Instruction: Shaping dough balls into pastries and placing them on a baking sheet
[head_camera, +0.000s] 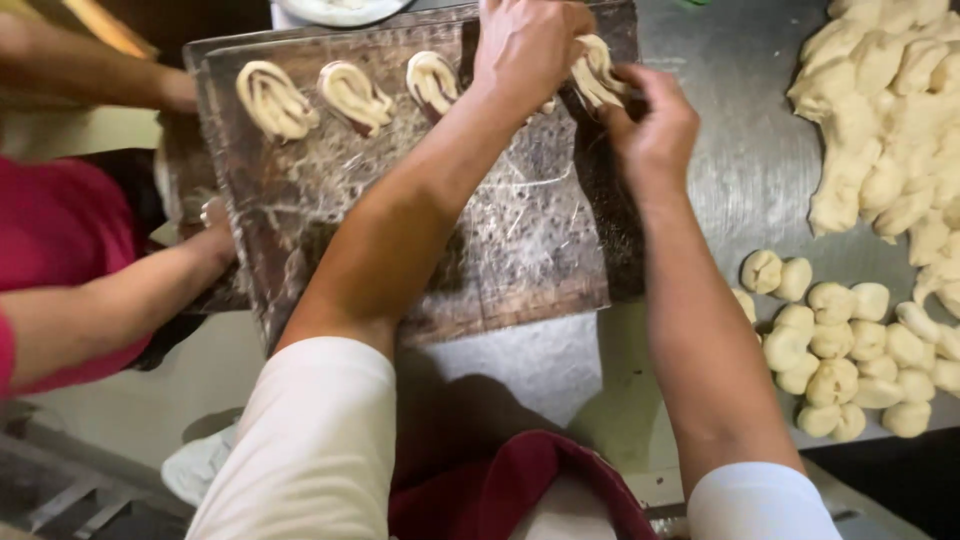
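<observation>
Item one: my left hand, fingers curled down over a twisted dough piece at the far right end of the tray, closed on it from the left. Item two: my right hand, fingertips pinched onto the near right side of that same twisted piece, so both hands have hold of it together. Item three: the tray, a dark, worn, scratched metal sheet lying on the desk, its bare surface dusted with pale streaks. Item four: three more twisted dough pieces along the far edge of the tray, left to right, first, second, third; all lie flat, well apart from each other, the third just beside my left wrist. Item five: a cluster of small knotted dough balls on the desk to the right of the tray, touching one another. Item six: a large heap of raw dough lumps at the far right of the desk, beyond the balls. Item seven: another person in a red sleeve at the left, one hand at the tray's left edge. Item eight: a white plate rim beyond the tray, partly cut off.
</observation>
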